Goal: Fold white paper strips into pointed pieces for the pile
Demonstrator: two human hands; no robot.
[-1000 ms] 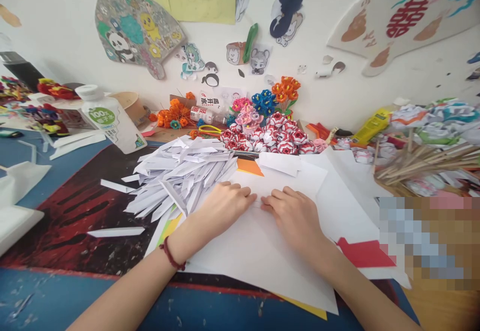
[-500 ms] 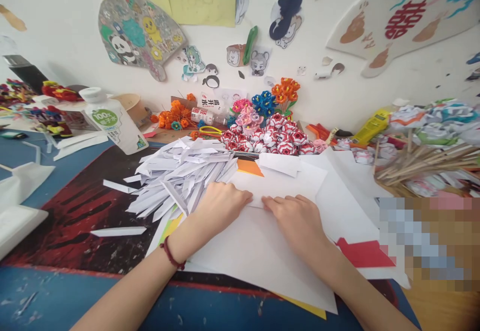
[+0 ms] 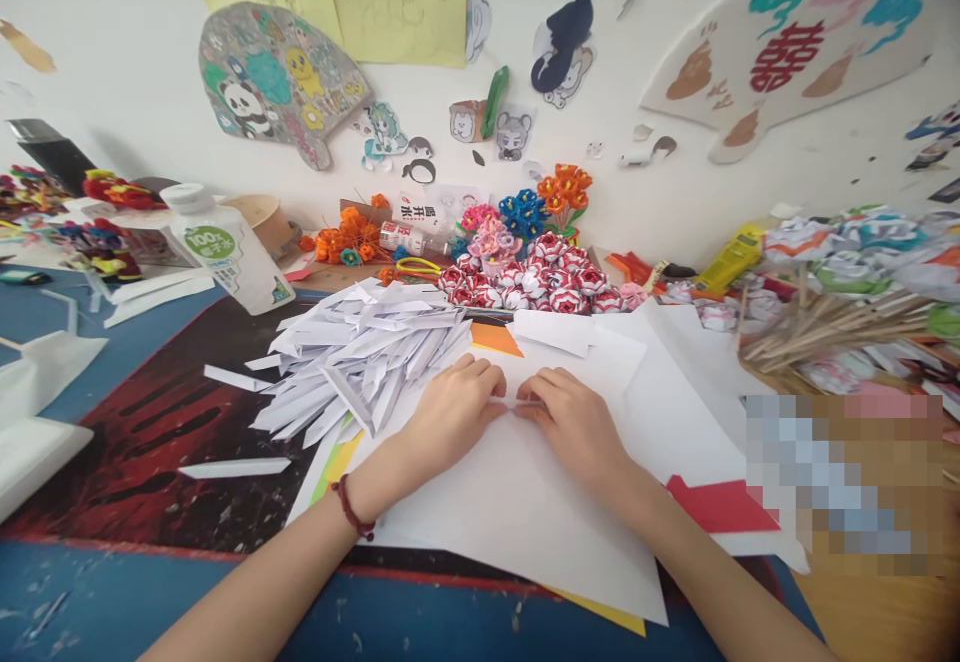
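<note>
- Left hand point(image 3: 456, 410) and right hand point(image 3: 576, 424) face each other, the grip of each appearing pinched on a thin white strip point(image 3: 517, 403), fingers and thumb drawn together; the fingertips hide most of it.
- The strip is in the gap between the two grips, just above the white sheet point(image 3: 540, 532); whether it touches that sheet I cannot tell.
- What has just changed: half a second ago the fingers lay flatter, pressing down on the paper; now they curl, thumbs nearer the body, and the paper shows as a narrow edge.
- As I judge it, that means the work has passed from pressing against the sheet to shaping the strip between fingertips.
- Left of the grip, the pile point(image 3: 367, 342) of folded white strips is unmoved, near the left hand; a loose strip point(image 3: 235, 468) rests farther left on the dark mat point(image 3: 142, 512).
- Beyond the grip are orange paper point(image 3: 496, 339), a white slip point(image 3: 551, 333) and red-and-white flowers point(image 3: 562, 287).
- Right of the grip, red paper point(image 3: 720, 505) lies by the right forearm.
- Blue surface point(image 3: 420, 612) shows nearer the body.
</note>
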